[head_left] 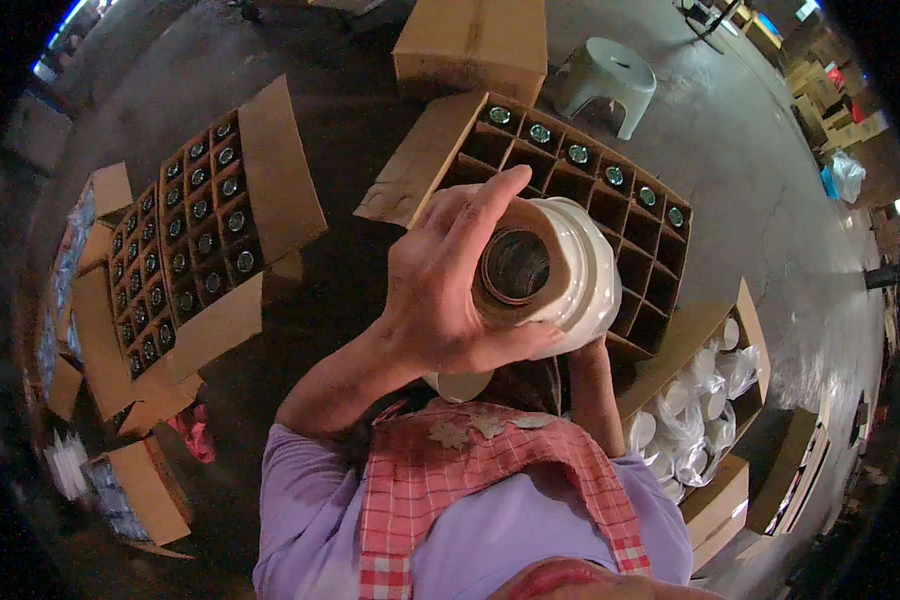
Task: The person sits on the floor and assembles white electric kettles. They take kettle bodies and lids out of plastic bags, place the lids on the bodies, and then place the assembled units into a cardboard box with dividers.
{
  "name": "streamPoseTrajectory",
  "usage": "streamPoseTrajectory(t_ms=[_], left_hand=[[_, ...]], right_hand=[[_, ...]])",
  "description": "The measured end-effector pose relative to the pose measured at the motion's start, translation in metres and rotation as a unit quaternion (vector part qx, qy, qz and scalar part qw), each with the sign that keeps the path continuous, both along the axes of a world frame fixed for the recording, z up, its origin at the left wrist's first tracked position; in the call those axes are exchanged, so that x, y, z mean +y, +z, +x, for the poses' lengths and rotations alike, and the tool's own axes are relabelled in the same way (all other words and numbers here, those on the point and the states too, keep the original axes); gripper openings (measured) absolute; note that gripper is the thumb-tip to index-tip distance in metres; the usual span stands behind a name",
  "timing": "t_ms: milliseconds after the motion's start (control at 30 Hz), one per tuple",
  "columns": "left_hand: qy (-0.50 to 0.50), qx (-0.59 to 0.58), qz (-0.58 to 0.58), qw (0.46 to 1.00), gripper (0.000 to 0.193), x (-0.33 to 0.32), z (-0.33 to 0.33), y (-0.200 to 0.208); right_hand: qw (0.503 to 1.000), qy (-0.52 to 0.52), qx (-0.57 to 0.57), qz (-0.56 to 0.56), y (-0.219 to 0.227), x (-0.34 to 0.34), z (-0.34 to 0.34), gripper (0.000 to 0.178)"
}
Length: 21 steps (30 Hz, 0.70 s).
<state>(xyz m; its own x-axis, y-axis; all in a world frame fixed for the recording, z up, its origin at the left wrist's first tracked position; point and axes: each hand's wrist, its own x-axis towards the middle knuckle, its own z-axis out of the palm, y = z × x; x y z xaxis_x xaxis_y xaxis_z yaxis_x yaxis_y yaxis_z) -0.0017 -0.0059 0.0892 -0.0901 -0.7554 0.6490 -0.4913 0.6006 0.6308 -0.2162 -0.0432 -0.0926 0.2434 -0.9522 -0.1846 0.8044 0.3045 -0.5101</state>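
Observation:
A glossy white jar (585, 270) with stepped, beaded sides is held up in front of my chest. Its round mouth, with a dark inside and a brownish ring, faces up toward me. My left hand (445, 265) wraps around the jar's left side, thumb along the near edge and fingers over the far edge. My right hand (592, 350) is mostly hidden behind the jar; only the wrist area shows, and its fingers cannot be seen. A white round object (458, 385) sits partly hidden below my left wrist.
Beyond the jar is a divided carton (660, 250) with bottles in its far row. Cartons full of capped bottles (200, 210) stand at left. At right, a box (755, 360) holds plastic-wrapped white pieces. A stool (610, 80) and a closed carton (470, 45) stand farther off.

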Motion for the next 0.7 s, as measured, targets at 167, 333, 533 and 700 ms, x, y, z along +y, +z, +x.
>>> streamPoseTrajectory(t_ms=[167, 333, 533, 700], left_hand=[[0.016, 0.035, 0.015, 0.999, 0.087, 0.002, -0.018, 0.008], [0.048, -0.008, -0.021, 0.999, 0.084, 0.001, -0.022, 0.009], [0.042, 0.053, -0.027, 0.997, 0.071, -0.002, -0.009, -0.011], [0.053, 0.222, 0.149, 0.962, 0.063, -0.013, 0.005, -0.049]], right_hand=[[0.999, -0.037, 0.008, 0.001, 0.0, -0.001, -0.001, 0.059], [0.999, -0.05, 0.012, 0.001, 0.003, -0.001, -0.001, 0.058], [0.998, -0.04, 0.035, 0.013, 0.009, 0.014, -0.004, 0.057], [0.991, -0.059, 0.12, 0.016, 0.001, 0.031, -0.012, 0.056]])
